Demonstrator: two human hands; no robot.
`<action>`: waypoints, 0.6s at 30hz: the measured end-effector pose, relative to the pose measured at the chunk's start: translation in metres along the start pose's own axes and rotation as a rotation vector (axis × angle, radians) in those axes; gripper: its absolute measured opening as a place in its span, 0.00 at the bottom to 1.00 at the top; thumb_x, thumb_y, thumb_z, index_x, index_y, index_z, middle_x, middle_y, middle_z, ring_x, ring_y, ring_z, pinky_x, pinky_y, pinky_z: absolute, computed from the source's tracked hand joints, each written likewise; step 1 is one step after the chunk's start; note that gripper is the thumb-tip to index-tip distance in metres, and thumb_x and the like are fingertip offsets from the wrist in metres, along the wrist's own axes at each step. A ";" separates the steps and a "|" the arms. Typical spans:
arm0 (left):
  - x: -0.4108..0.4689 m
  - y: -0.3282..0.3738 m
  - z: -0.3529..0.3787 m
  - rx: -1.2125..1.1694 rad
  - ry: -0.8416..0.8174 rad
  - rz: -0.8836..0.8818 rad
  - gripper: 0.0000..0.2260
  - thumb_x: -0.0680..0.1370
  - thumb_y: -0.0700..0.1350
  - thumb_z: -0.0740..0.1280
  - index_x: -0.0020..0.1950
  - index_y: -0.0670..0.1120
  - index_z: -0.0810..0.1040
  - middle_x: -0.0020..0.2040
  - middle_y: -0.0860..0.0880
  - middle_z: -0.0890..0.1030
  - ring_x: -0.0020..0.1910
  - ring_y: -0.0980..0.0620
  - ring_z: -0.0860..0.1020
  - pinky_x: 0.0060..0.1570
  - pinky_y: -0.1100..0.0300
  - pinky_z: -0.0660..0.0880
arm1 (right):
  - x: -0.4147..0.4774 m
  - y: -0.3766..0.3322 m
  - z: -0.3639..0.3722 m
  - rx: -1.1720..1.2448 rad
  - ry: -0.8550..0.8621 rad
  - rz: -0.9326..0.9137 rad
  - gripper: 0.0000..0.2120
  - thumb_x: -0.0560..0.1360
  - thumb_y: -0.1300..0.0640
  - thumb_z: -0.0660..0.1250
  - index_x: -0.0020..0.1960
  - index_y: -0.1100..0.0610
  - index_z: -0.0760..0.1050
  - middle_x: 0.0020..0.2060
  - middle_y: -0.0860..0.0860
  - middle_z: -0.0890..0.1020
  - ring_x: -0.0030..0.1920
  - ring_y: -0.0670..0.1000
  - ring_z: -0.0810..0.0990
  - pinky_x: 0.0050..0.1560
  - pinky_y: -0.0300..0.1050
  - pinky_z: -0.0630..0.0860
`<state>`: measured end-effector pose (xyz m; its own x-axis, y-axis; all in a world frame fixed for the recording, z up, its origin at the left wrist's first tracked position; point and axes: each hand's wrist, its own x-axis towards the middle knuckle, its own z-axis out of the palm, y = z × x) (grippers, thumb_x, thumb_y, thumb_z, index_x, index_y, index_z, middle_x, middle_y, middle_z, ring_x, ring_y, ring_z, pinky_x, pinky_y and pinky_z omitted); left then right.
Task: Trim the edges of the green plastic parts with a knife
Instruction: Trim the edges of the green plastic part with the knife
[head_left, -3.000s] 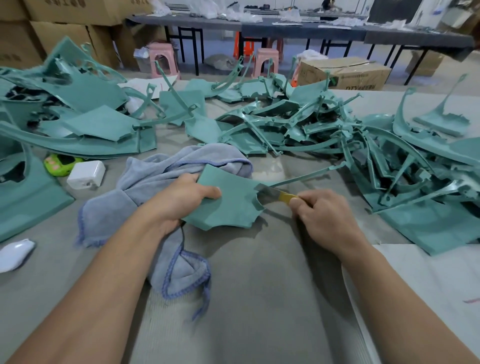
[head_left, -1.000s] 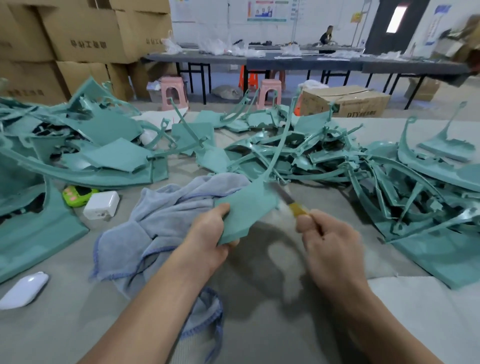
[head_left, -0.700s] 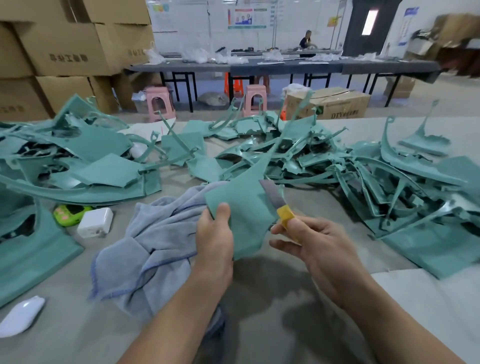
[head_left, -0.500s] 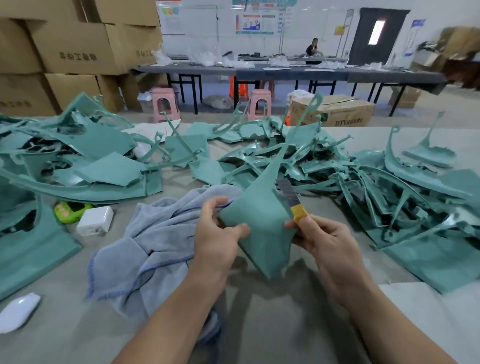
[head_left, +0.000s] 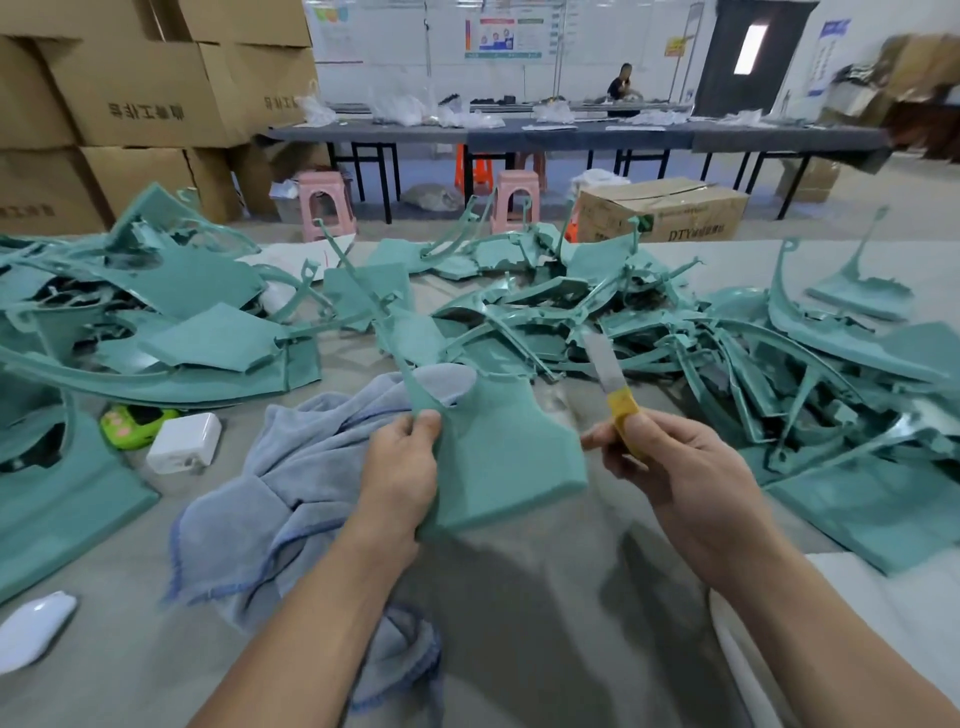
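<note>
The left hand (head_left: 400, 470) pinches a green plastic part (head_left: 498, 452) raised above the worktop (head_left: 545, 623); the right hand (head_left: 680, 467) grips a yellow-handled knife (head_left: 613, 387), blade upward, just beside it.

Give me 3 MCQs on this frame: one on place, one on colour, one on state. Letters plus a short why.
1. Where does the white charger block lie?
A. beside the small lime-green toy, left of the grey-blue towel
B. on the cardboard box
C. under the right hand

2. What colour is the knife handle?
A. red
B. yellow
C. black

3. How is the blade right now?
A. cutting into the held green part
B. lying on the table
C. held upright, off the part

Answers: A, the block lies next to the toy on the table; B, yellow shows above the right hand; C, the blade points up, with a gap to the part that the left hand pinches.
</note>
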<state>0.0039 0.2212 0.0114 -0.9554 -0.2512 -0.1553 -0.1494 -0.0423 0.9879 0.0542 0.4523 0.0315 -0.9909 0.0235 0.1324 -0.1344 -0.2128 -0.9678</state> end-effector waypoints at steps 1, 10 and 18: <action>0.004 0.002 -0.002 -0.040 0.013 -0.006 0.13 0.84 0.45 0.62 0.45 0.43 0.81 0.40 0.46 0.87 0.40 0.45 0.85 0.36 0.55 0.81 | 0.000 0.000 -0.004 -0.050 -0.026 0.002 0.14 0.75 0.50 0.67 0.42 0.57 0.86 0.45 0.58 0.87 0.46 0.58 0.77 0.50 0.50 0.72; 0.018 0.004 -0.011 -0.046 -0.055 -0.003 0.11 0.84 0.45 0.63 0.46 0.45 0.83 0.39 0.49 0.87 0.35 0.51 0.84 0.31 0.61 0.77 | -0.004 0.003 0.000 -0.399 -0.303 0.011 0.17 0.79 0.50 0.66 0.40 0.60 0.86 0.38 0.68 0.77 0.37 0.52 0.68 0.39 0.40 0.66; 0.012 0.010 -0.010 -0.122 -0.055 -0.024 0.11 0.84 0.43 0.62 0.47 0.44 0.82 0.35 0.50 0.86 0.31 0.53 0.83 0.28 0.63 0.77 | -0.011 0.002 0.004 -0.340 -0.356 0.038 0.17 0.79 0.50 0.67 0.40 0.61 0.85 0.36 0.64 0.81 0.35 0.51 0.68 0.37 0.39 0.66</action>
<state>-0.0065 0.2082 0.0194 -0.9650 -0.1952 -0.1749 -0.1433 -0.1662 0.9756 0.0650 0.4474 0.0292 -0.9398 -0.3258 0.1028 -0.1507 0.1252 -0.9806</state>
